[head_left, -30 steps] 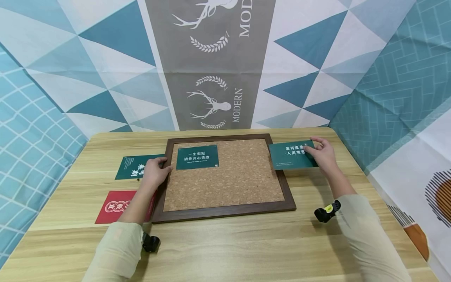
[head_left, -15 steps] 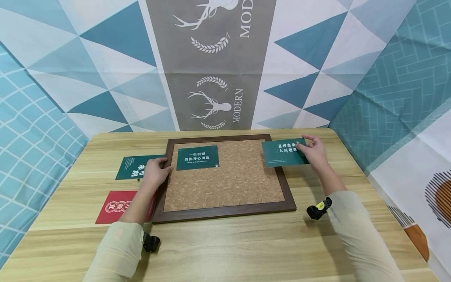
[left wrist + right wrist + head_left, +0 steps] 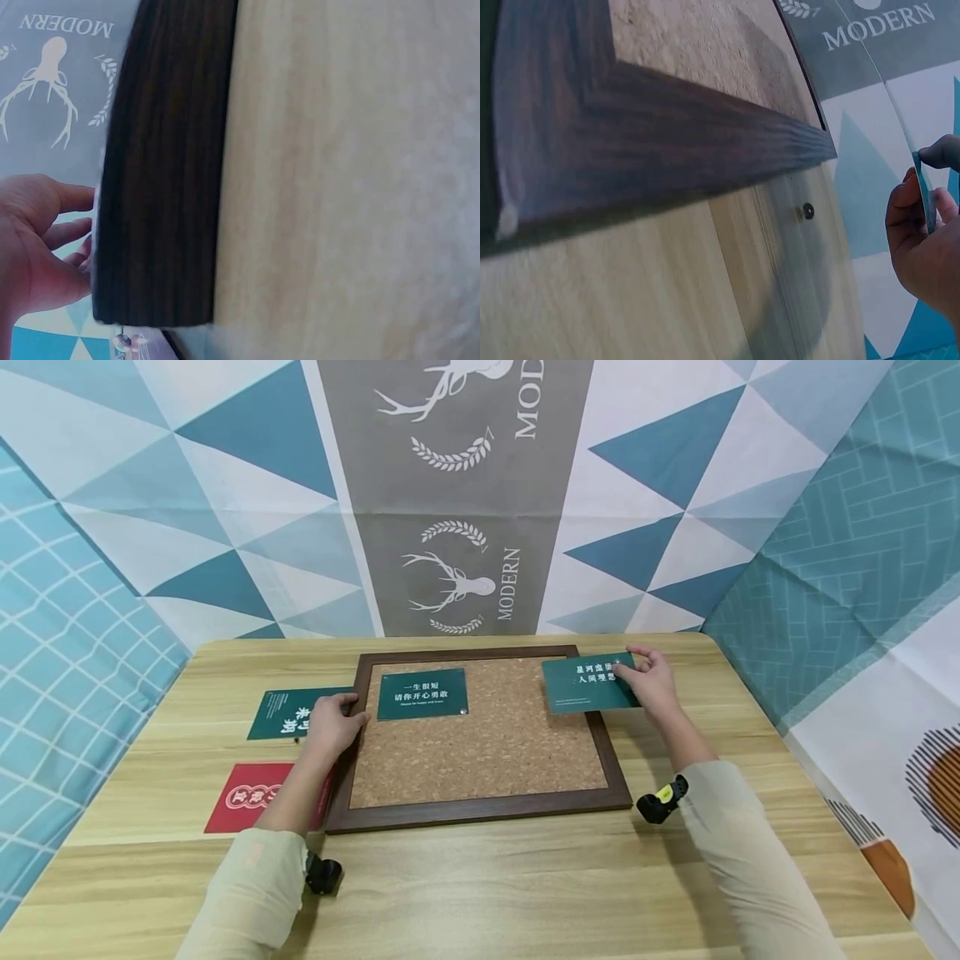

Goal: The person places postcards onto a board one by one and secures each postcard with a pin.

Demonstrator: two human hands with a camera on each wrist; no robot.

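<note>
A brown-framed cork board (image 3: 480,768) lies on the table. A green card with white lettering (image 3: 422,693) sits on its upper left, with a small shiny pin head at its lower right corner. My left hand (image 3: 333,725) grips the board's left frame rail between thumb and fingers; in the left wrist view the dark frame (image 3: 161,172) hides the fingertips. Above the board's upper right edge, my right hand (image 3: 652,683) pinches a second green card (image 3: 581,689) by its right end. A small bright spot shows by the thumb. The right wrist view shows this card edge-on.
Another green card (image 3: 273,714) lies left of the board, partly under my left hand. Nearer is a red card (image 3: 243,797), overlapped by my left forearm. A small dark round tack (image 3: 808,211) rests on the wooden table (image 3: 480,885). Patterned cloth (image 3: 637,485) stands behind.
My right hand has moved left with the green card, which now overlaps the board's upper right part more. My left hand stays on the frame.
</note>
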